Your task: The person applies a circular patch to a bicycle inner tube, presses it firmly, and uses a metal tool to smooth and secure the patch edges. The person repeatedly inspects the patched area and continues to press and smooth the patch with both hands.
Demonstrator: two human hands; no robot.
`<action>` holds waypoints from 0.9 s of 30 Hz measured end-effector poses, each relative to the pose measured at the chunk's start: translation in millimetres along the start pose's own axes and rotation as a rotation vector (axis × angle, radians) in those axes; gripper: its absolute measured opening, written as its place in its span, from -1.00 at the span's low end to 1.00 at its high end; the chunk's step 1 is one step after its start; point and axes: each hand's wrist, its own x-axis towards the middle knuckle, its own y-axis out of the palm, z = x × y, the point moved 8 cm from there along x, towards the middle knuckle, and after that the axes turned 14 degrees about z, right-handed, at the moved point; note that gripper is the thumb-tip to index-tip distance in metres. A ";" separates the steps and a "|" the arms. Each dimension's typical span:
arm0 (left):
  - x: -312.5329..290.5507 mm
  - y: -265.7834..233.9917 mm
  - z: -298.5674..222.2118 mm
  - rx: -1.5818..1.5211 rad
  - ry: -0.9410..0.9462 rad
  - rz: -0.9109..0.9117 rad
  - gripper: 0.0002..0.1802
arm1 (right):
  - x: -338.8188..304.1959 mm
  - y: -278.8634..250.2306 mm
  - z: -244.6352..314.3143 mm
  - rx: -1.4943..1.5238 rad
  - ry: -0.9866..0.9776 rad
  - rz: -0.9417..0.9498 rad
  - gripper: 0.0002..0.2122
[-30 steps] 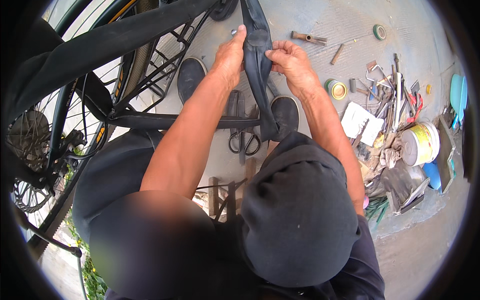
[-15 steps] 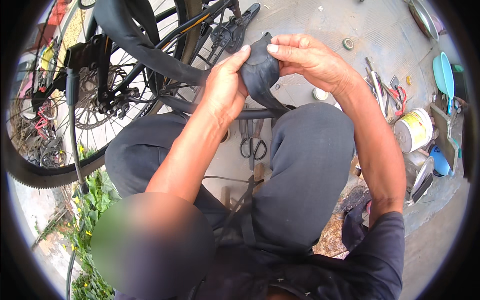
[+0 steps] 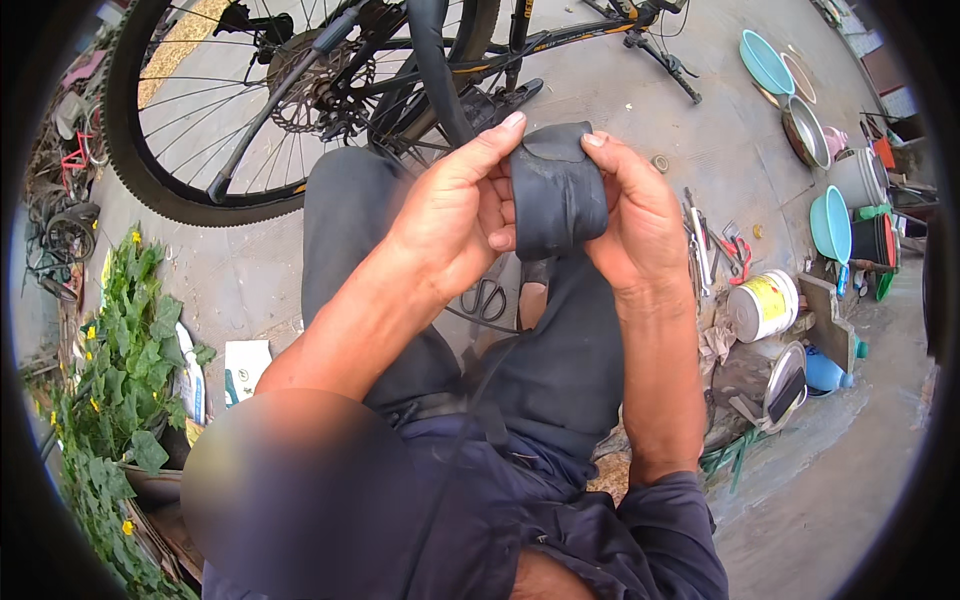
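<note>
A black rubber inner tube (image 3: 558, 215) is held up between my two hands, above my knees. It is spread wide and flattened, and a rounded patch (image 3: 556, 143) shows at its upper edge. My left hand (image 3: 455, 205) grips the tube's left side, thumb up along the edge and fingers curled behind. My right hand (image 3: 640, 215) grips the right side, its thumb pressing beside the patch; its other fingers are mostly hidden behind the rubber. Another length of black tube hangs down in front of the bicycle wheel (image 3: 190, 215). Below my hands, between my legs, lie black-handled scissors (image 3: 484, 299).
A bicycle frame (image 3: 575, 38) stretches across the far side. On the right are a white bucket (image 3: 763, 306), several hand tools (image 3: 715, 240), turquoise basins (image 3: 831, 225) and a metal pan (image 3: 805, 132). Leafy plants (image 3: 125, 370) grow at left, beside a white packet (image 3: 247, 368).
The view has shifted, showing more ground on the left. My hands have come lower and spread the tube wider; my right hand has moved from the patch's tip to the tube's right side.
</note>
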 end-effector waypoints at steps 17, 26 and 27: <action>-59.2 -27.9 -3.1 -0.083 0.019 -0.038 -0.81 | -101.1 -69.9 -24.1 -1.410 0.089 -0.475 -0.58; -54.3 -30.6 -1.7 0.073 -0.011 -0.068 -0.79 | -84.5 2.3 -23.8 -0.573 -0.024 -0.325 -0.63; -54.3 -29.0 -3.0 0.141 -0.030 -0.065 -0.78 | -71.0 1.2 -32.2 -0.463 0.033 -0.226 -0.63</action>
